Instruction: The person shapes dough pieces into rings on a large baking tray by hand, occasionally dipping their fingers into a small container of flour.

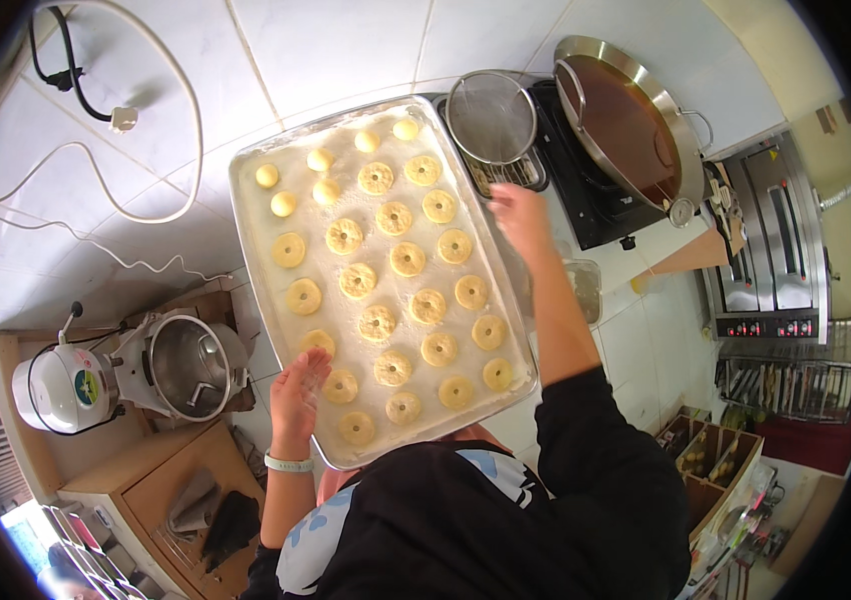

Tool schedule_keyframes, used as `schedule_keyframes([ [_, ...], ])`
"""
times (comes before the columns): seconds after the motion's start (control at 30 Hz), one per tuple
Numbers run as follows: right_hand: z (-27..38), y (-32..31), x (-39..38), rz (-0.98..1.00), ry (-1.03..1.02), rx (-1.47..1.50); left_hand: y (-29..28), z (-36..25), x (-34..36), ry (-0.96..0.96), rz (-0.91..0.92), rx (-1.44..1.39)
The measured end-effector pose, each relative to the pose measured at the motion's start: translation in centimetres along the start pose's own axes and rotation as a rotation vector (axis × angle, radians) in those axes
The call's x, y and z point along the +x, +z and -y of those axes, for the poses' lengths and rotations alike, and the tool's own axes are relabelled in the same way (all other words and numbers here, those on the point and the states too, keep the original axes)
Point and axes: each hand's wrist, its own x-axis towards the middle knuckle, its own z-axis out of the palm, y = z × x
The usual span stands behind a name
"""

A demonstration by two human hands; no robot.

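Note:
A large metal tray (336, 316), dusted with flour, holds rows of pale dough rings (408, 259) with small centre holes. Several round dough balls (326, 192) lie at its far end. At the tray's left edge, my left hand (298, 398) is open with its fingers stretched out and white flour on the palm, close beside the nearer rings. My right hand (520, 218) is closed just past the tray's right edge, near the strainer (491, 118). Its fingers are curled together, and whatever they may hold does not show.
A wide pan of brown liquid (621, 120) sits on a black stove (586, 205) at the far right, with a thermometer dial (682, 211) at its rim. To the left stands a mixer with a steel bowl (196, 365). A metal oven (771, 240) is farther right.

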Motion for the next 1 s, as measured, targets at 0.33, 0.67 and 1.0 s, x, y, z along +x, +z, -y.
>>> schedule_keyframes([
  [0.33, -9.7, -8.5, -11.3, 0.338, 0.364, -0.805, 5.1, 0.7, 2.2, -0.066, 0.145, 0.024],
  [0.67, 6.7, -7.0, -10.1, 0.263, 0.130, -0.464, 7.9, 0.5, 5.0, -0.266, 0.289, -0.265],
  [1.0, 13.4, 18.4, -1.2, 0.437, -0.521, -0.592, 2.4, -8.2, 8.5, -0.081, 0.406, -0.595],
])
